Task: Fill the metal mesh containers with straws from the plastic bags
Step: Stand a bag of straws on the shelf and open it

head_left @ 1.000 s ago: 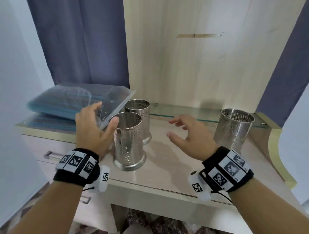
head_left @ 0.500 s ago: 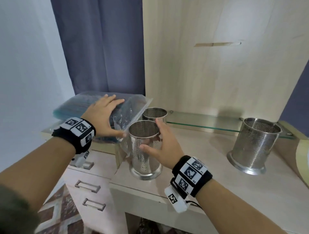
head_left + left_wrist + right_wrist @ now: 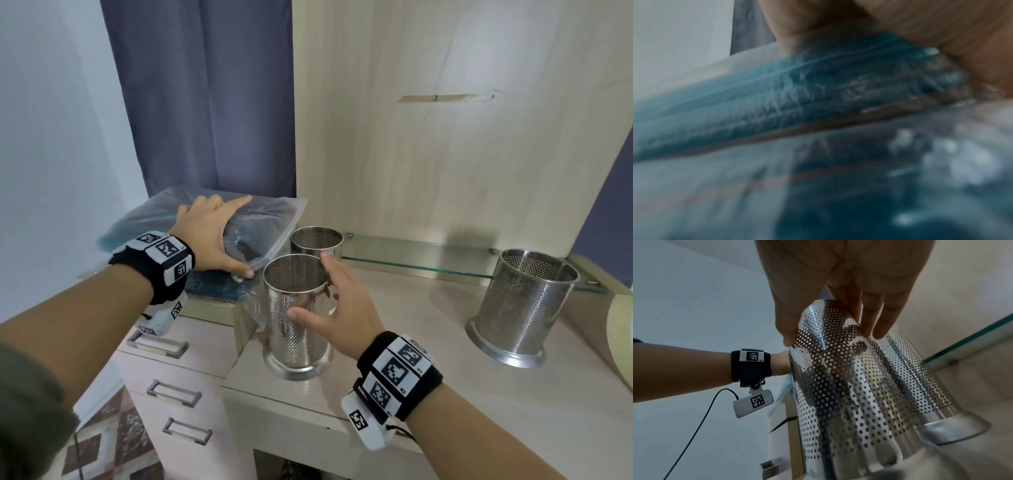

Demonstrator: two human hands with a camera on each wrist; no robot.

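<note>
The left hand point(image 3: 209, 233) grips the top bag of blue straws point(image 3: 260, 219) at its edge. The right hand point(image 3: 337, 308), fingers relaxed, touches the nearest empty perforated metal container point(image 3: 296, 322) on the surface point(image 3: 428, 346). Yanking the slippery bag could topple it.
</note>
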